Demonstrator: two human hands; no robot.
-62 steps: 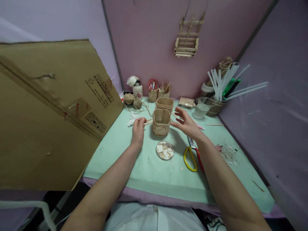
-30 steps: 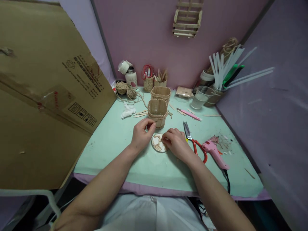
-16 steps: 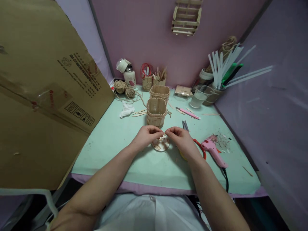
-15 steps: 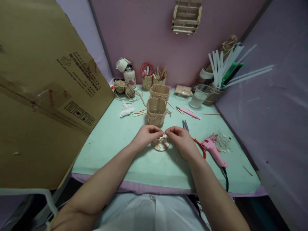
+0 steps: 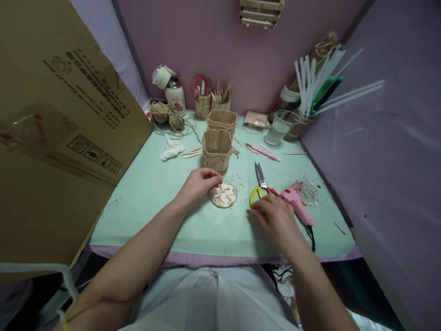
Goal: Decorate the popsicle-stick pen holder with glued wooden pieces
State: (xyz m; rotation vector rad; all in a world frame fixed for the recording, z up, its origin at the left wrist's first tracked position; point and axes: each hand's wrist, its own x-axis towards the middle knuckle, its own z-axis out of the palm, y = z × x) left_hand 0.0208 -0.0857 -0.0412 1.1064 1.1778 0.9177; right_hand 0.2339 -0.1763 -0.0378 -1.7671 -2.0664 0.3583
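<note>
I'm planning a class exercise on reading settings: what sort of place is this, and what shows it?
It looks like a small craft workspace, judging by the pink glue gun, the scissors and the balls of twine on one table.

This place seems to be a small craft workshop corner, because on the table (image 5: 134,216) with its light green cover there lie a pink glue gun (image 5: 299,207), scissors (image 5: 262,184), balls of twine (image 5: 161,111), wooden scraps (image 5: 306,191) and a round dish (image 5: 223,207) of small cut pieces. At the back stand little handmade containers (image 5: 217,156), and at the right many long white sticks (image 5: 306,85). The purple walls (image 5: 372,161) rise closely around like a booth; whether it belongs to a home, I cannot tell.
</note>
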